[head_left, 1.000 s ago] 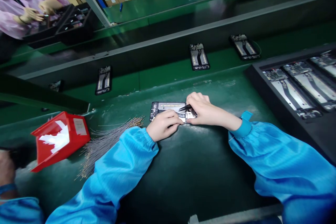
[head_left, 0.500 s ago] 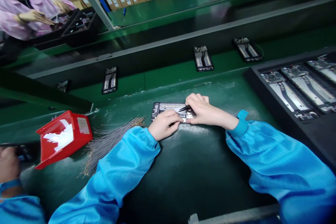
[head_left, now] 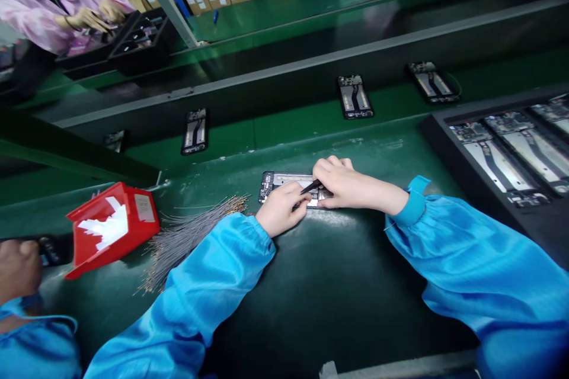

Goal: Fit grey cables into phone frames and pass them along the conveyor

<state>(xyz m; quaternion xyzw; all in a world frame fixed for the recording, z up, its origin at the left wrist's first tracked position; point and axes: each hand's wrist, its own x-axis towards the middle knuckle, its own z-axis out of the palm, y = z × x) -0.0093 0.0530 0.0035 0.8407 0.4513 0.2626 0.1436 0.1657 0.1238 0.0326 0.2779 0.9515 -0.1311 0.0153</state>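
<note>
An opened phone body (head_left: 268,182) lies lengthwise on the green bench, its right part partly covered by my hands. My right hand (head_left: 340,185) is closed around black tweezers (head_left: 312,186), whose tips point left over the phone. My left hand (head_left: 283,208) rests at the phone's near edge, thumb and forefinger pressed close together by the tweezer tips; whatever is between them is too small to make out. Beside my left sleeve lies a bundle of thin grey cables (head_left: 191,237).
A red bin (head_left: 104,249) with white pieces stands at the left, near a co-worker's hand (head_left: 20,266). Phone bodies (head_left: 355,96) lie along the far green strip. A black tray (head_left: 438,136) of phones is at right. Another person works across the bench.
The tweezer tips have shifted slightly left and down towards my left fingers. The whole view has moved a little, and the person across has moved their hands.
</note>
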